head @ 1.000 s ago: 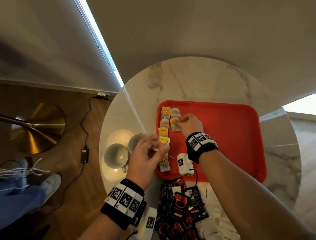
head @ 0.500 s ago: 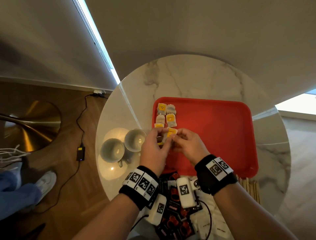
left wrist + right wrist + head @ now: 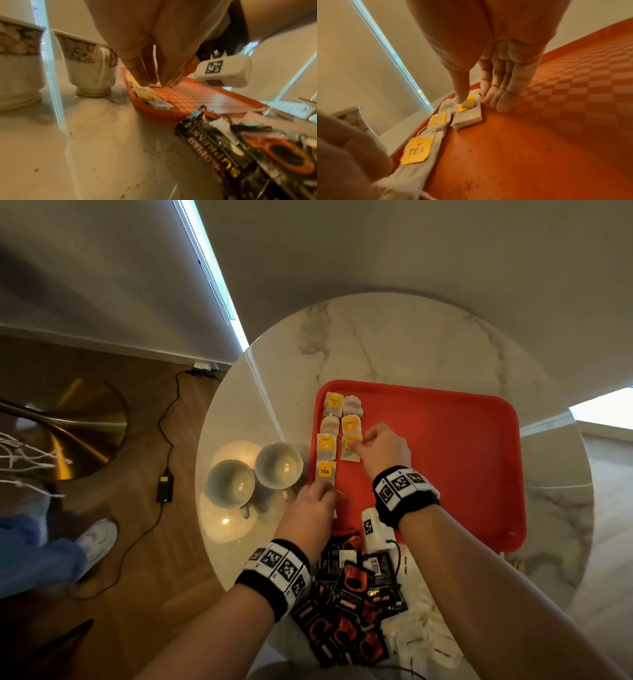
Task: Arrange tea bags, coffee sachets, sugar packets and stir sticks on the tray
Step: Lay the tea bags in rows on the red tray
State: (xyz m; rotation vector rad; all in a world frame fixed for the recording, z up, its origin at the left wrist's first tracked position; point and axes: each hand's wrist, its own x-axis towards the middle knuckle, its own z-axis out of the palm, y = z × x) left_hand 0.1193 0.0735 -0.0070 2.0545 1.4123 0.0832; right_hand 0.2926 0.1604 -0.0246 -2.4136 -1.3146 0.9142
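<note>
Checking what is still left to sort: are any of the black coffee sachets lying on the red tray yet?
No: the coffee sachets lie heaped on the marble table, off the red tray.

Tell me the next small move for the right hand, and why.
Probably lift the right hand off and reach for another item. Its thumb presses the yellow tag of a tea bag that already lies flat in the second column on the red tray, while coffee sachets wait on the table.

Black wristbands (image 3: 406,496) with checkered markers, white wrist cameras (image 3: 374,530)
</note>
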